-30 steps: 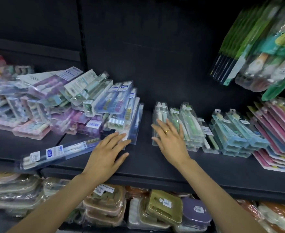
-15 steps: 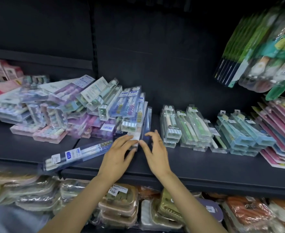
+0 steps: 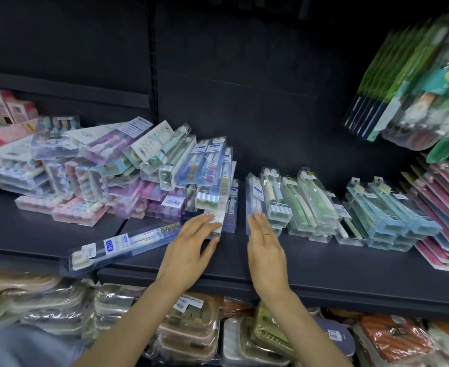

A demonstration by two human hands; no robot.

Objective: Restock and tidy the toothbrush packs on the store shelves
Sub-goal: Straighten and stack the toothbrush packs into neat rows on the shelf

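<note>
On the dark metal shelf (image 3: pixel 310 263), the left hand (image 3: pixel 189 250) is lying flat, straight fingers touching a white-labelled clear toothbrush pack (image 3: pixel 216 221) at the foot of a jumbled pastel heap (image 3: pixel 128 168). The right hand (image 3: pixel 267 247) is hovering open, holding nothing, beside neat green and blue packs (image 3: pixel 324 207). A long clear pack (image 3: pixel 122 243) is overhanging the shelf edge. Below, a wrapped box label is reading "SOFUNNY" (image 3: pixel 190 304).

The dark metal store shelf (image 3: pixel 324 263) carries a jumbled heap of clear plastic toothbrush packs (image 3: pixel 128 170) at left, one long clear pack (image 3: pixel 122 243) overhanging its front edge, and tidier rows of green and blue packs (image 3: pixel 337 210) at right.
</note>
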